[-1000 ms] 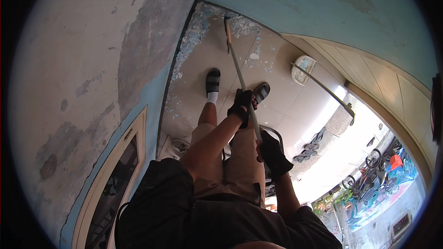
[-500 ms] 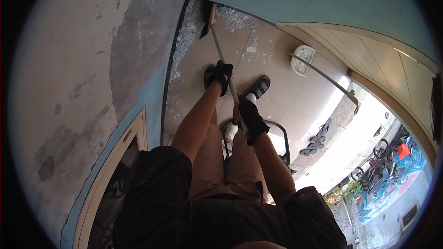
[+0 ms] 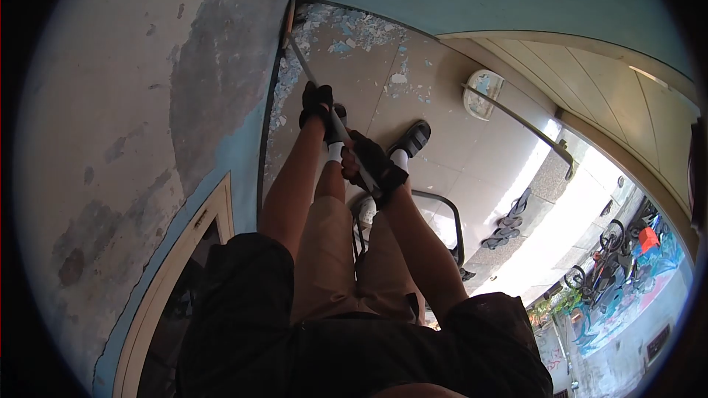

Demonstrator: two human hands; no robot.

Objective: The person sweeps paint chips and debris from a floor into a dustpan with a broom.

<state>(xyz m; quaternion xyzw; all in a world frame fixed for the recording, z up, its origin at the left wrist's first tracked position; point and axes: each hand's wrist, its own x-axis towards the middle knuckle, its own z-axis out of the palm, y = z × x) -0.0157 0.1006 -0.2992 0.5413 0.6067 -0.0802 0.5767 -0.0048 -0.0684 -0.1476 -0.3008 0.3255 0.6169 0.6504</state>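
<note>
Both of my hands, in dark fingerless gloves, are wrapped round the pale handle of a broom (image 3: pixel 302 58). My left hand (image 3: pixel 316 102) grips it lower down, nearer the head. Higher up, close to my body, my right hand (image 3: pixel 375 166) is closed round the handle. The broom's orange-brown head (image 3: pixel 289 23) is in the far left corner, up against the base of the wall; its bristles are mostly hidden. Flakes of white and blue paint (image 3: pixel 361 28) are scattered on the tiles beside it and along the wall.
A white dustpan (image 3: pixel 483 94) with a long handle and blue flakes in it lies to the right. A black-framed chair (image 3: pixel 457 221) stands close behind my legs. Flip-flops (image 3: pixel 507 225) lie by the doorway; bicycles (image 3: pixel 605 258) are outside. The peeling wall (image 3: pixel 133 103) rises at left.
The broom head has swung left from the tiles into the corner against the wall. Both hands have moved left with the handle, keeping hold of it.
</note>
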